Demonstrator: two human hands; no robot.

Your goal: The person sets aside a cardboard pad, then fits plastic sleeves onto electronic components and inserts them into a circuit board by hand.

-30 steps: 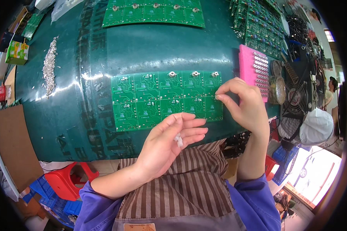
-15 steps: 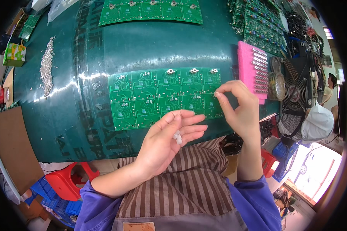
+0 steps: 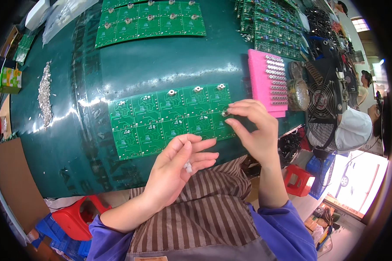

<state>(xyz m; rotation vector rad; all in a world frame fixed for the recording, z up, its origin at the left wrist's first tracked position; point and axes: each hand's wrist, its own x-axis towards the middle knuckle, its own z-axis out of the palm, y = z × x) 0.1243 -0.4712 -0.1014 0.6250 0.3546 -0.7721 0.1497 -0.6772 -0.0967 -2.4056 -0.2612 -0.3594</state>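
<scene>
A green circuit board panel (image 3: 154, 117) lies on the table in front of me. Three round silver components, one of them a middle one (image 3: 197, 89), stand along its far right edge. Another round component (image 3: 225, 113) sits in the near row at the right. My right hand (image 3: 255, 126) is beside it, thumb and forefinger parted on either side. My left hand (image 3: 172, 167) hovers over the panel's near edge, palm up, with its thumb against the forefinger. Small white pieces (image 3: 187, 167) are held in its curled fingers; their exact kind is unclear.
A pink foam block (image 3: 258, 82) with rows of round silver components stands at the right. A second green panel (image 3: 150, 24) lies farther back, near stacked boards (image 3: 276, 28). Silvery small parts (image 3: 45, 95) form a pile at the left. A fan (image 3: 321, 102) stands at far right.
My right thumb and forefinger have moved apart, and a round component shows between them on the panel. The whole view has shifted. My left hand keeps its pose with the white pieces.
</scene>
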